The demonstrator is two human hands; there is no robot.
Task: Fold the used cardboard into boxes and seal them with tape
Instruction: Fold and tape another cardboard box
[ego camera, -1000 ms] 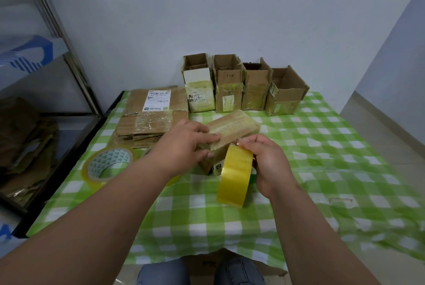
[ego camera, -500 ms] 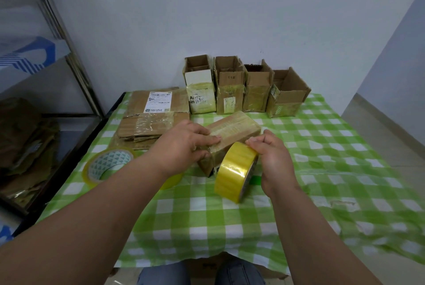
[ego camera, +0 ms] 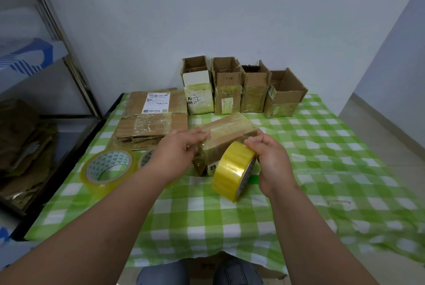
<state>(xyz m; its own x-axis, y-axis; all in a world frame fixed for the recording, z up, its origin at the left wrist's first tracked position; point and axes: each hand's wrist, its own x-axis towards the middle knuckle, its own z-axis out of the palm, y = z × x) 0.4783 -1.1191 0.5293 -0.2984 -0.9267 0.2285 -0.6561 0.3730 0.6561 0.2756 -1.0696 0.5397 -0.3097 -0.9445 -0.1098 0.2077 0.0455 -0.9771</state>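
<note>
- Small cardboard box (ego camera: 226, 136) lying tilted near the middle of the counter (ego camera: 322, 147), long top face turned up, presumably to offer the seam for taping.
- Pinned from the 9 o'clock side by the left hand (ego camera: 178, 150): straight fingers laid flat over the top, thumb against the near side, apparently to stop any sliding while tape went on.
- Yellow tape roll (ego camera: 233, 171) grasped on edge by the right hand (ego camera: 268, 158) at the box's 5 o'clock corner, touching or just beside it; fingertips pinched at the roll's upper rim, likely on the loose end — not clear enough to confirm.
- Roll stood upright rather than flat, probably so the strip could pull straight across the top face.
- Two spare tape rolls (ego camera: 107, 168) lying at 9 o'clock of the box, near the left forearm, within easy reach.
- Flattened cardboard stack (ego camera: 151, 124) at 10 o'clock, waiting to be folded.
- Four open boxes (ego camera: 241, 88) lined up at 12 o'clock against the wall, flaps up, set out of the working area.
- Judged stage: sealing of the present box under way, the stack not yet dealt with.
</note>
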